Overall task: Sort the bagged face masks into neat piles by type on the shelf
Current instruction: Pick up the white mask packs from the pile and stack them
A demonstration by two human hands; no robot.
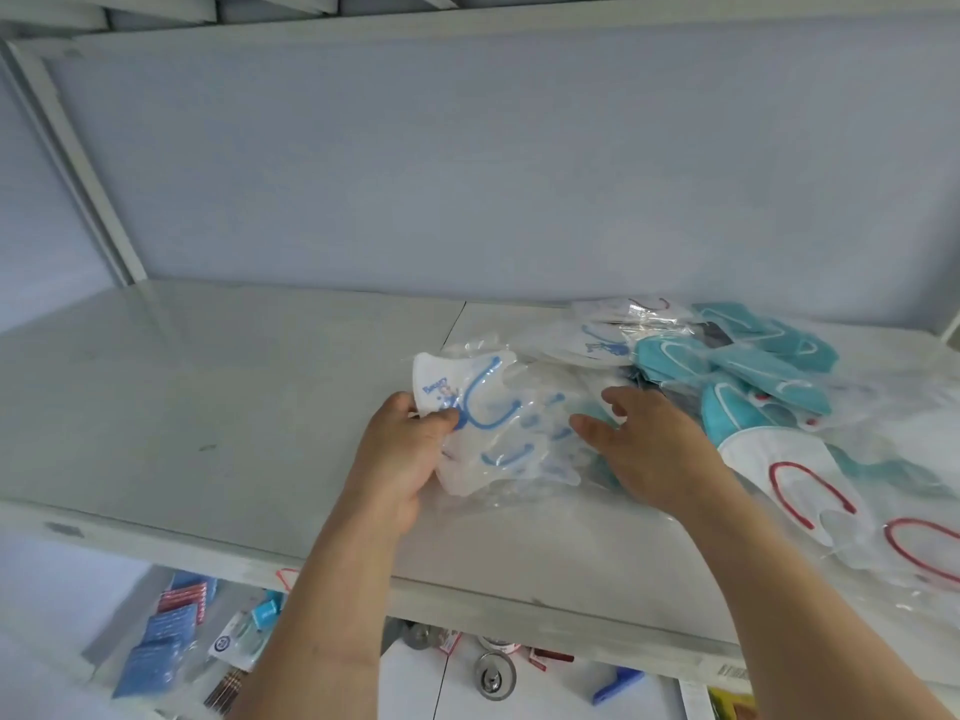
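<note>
There is a single view, a wide-angle one from the person's head, looking forward and down onto the white shelf (218, 407) from close above its front edge. The lens bends the straight edges of the shelf, most strongly toward the corners. Behind the shelf the pale back wall (467, 174) fills the upper half. Both forearms enter from the bottom edge and reach over the shelf. Below its front edge, part of a lower shelf (545, 683) shows.
</note>
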